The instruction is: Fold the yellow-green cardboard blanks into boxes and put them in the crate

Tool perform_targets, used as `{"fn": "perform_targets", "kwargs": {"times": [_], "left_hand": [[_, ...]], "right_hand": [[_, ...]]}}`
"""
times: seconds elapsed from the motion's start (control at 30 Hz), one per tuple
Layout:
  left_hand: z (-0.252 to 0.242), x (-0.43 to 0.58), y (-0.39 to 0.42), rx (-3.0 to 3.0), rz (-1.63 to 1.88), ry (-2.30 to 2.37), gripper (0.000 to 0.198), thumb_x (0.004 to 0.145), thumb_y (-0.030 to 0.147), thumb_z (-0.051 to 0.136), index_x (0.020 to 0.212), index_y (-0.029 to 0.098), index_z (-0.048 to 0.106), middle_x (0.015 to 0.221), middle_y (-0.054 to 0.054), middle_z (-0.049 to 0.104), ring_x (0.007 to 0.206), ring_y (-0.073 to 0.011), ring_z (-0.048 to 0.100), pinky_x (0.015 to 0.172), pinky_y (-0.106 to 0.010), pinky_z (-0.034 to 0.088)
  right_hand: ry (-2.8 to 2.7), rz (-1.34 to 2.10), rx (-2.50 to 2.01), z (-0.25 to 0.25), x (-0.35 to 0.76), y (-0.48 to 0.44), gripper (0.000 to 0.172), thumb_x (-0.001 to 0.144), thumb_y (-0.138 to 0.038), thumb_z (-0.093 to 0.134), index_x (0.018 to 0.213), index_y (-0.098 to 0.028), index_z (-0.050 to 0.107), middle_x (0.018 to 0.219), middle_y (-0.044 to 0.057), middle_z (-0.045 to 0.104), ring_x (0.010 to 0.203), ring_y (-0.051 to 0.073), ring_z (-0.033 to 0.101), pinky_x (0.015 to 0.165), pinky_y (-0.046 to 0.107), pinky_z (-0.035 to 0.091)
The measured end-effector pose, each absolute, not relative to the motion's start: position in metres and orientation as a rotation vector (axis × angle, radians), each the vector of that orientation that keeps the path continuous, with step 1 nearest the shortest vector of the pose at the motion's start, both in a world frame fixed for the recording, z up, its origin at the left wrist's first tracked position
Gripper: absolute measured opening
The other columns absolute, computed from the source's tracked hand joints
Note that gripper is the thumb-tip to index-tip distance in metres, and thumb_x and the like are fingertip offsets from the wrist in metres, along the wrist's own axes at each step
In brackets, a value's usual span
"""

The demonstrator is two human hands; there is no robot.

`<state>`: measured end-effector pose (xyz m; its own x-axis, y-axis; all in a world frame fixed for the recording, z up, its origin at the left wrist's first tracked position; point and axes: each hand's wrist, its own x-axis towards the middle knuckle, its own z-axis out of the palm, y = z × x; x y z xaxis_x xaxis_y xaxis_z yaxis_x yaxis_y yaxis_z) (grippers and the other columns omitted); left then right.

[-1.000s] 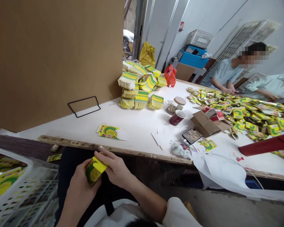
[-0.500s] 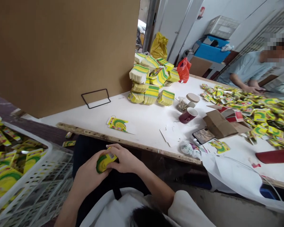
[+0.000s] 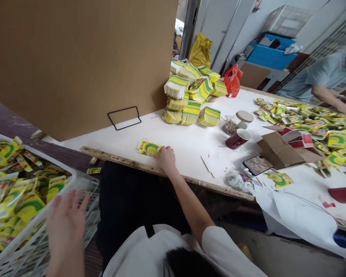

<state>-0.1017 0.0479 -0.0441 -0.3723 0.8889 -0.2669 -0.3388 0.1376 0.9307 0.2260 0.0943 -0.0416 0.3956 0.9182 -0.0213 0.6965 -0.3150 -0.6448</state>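
Observation:
My left hand (image 3: pixel 65 227) hangs open with fingers spread beside the rim of a white plastic crate (image 3: pixel 57 204) filled with several yellow-green folded packets (image 3: pixel 14 192). It holds nothing. My right hand (image 3: pixel 166 158) reaches onto the white table (image 3: pixel 187 148) near its front edge. Its fingers rest on a flat yellow-green card (image 3: pixel 148 148) lying there; whether they grip it I cannot make out.
Stacks of yellow-green flat cards (image 3: pixel 190 98) stand mid-table before a tall brown board (image 3: pixel 75 57). A maroon mug (image 3: pixel 238 138), a jar (image 3: pixel 236 121), a phone (image 3: pixel 258 164), a torn cardboard box (image 3: pixel 279 148) and a spread of packets (image 3: pixel 314 123) lie right. Another person (image 3: pixel 325 80) works at the far side.
The folded packet held in both hands is gone from them. My left hand swung out to the crate and opened. My right hand moved up onto the card on the table.

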Motion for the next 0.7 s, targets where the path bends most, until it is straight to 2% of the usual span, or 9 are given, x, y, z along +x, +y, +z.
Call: {"fn": "perform_targets", "kwargs": {"times": [0.03,0.1,0.23,0.37,0.47,0.53,0.6,0.7], "left_hand": [[-0.045,-0.089,0.045,0.45,1.489,1.376,0.03,0.075,0.037,0.078,0.097,0.029,0.059,0.107,0.002,0.07,0.119,-0.0207,0.063,0.094,-0.036,0.058],[-0.043,-0.064,0.04,0.365,1.467,1.322,0.027,0.072,0.03,0.08,0.091,0.024,0.062,0.095,0.001,0.072,0.1,-0.0177,0.068,0.084,-0.031,0.058],[-0.042,-0.036,0.033,0.484,1.389,1.216,0.038,0.07,0.033,0.083,0.103,0.022,0.069,0.098,-0.001,0.074,0.088,-0.015,0.068,0.077,-0.026,0.056],[-0.047,-0.018,0.027,0.641,1.235,1.093,0.055,0.068,0.048,0.086,0.113,0.021,0.07,0.11,-0.008,0.073,0.098,-0.0213,0.069,0.084,-0.033,0.055],[-0.044,0.003,0.024,0.692,1.218,0.923,0.079,0.054,0.063,0.089,0.119,0.023,0.069,0.128,-0.011,0.067,0.119,-0.0288,0.062,0.096,-0.04,0.053],[-0.035,0.017,0.024,0.683,1.353,0.854,0.088,0.045,0.075,0.086,0.116,0.026,0.07,0.131,-0.008,0.065,0.126,-0.0307,0.057,0.102,-0.041,0.051],[-0.023,0.027,0.024,0.687,1.496,0.841,0.087,0.046,0.085,0.079,0.11,0.026,0.071,0.121,-0.007,0.068,0.121,-0.0305,0.059,0.1,-0.042,0.052],[-0.006,0.032,0.026,0.694,1.615,0.838,0.078,0.055,0.09,0.068,0.091,0.021,0.069,0.086,-0.004,0.065,0.086,-0.0231,0.063,0.081,-0.037,0.056]], "right_hand": [[-1.374,0.518,-2.133,-0.044,0.223,0.098,0.02,0.084,-0.019,0.074,0.101,-0.014,0.064,0.114,0.02,0.064,0.111,0.032,0.059,0.093,0.044,0.048],[-1.379,0.505,-2.153,-0.049,0.219,0.101,0.022,0.082,-0.017,0.076,0.098,-0.015,0.062,0.114,0.02,0.063,0.111,0.033,0.058,0.094,0.044,0.048],[-1.385,0.497,-2.097,-0.049,0.216,0.098,0.025,0.08,-0.012,0.074,0.097,-0.018,0.056,0.111,0.016,0.064,0.107,0.029,0.058,0.093,0.042,0.047],[-1.386,0.568,-1.946,-0.037,0.216,0.085,0.022,0.085,-0.01,0.064,0.098,-0.02,0.05,0.099,0.007,0.066,0.091,0.022,0.061,0.085,0.037,0.049],[-1.417,0.66,-1.783,-0.022,0.207,0.065,0.024,0.088,-0.016,0.064,0.104,-0.022,0.047,0.093,0.0,0.065,0.078,0.015,0.063,0.075,0.029,0.051],[-1.478,0.766,-1.642,-0.015,0.193,0.047,0.026,0.085,-0.017,0.067,0.103,-0.024,0.048,0.088,-0.003,0.064,0.073,0.013,0.062,0.069,0.025,0.05],[-1.552,1.0,-1.394,-0.014,0.175,0.028,0.029,0.08,-0.017,0.071,0.098,-0.024,0.049,0.083,-0.005,0.062,0.068,0.011,0.06,0.064,0.023,0.048],[-1.431,1.354,-1.063,-0.019,0.148,0.004,0.042,0.076,-0.036,0.081,0.096,-0.024,0.046,0.08,-0.005,0.058,0.067,0.011,0.056,0.061,0.023,0.046]]}}
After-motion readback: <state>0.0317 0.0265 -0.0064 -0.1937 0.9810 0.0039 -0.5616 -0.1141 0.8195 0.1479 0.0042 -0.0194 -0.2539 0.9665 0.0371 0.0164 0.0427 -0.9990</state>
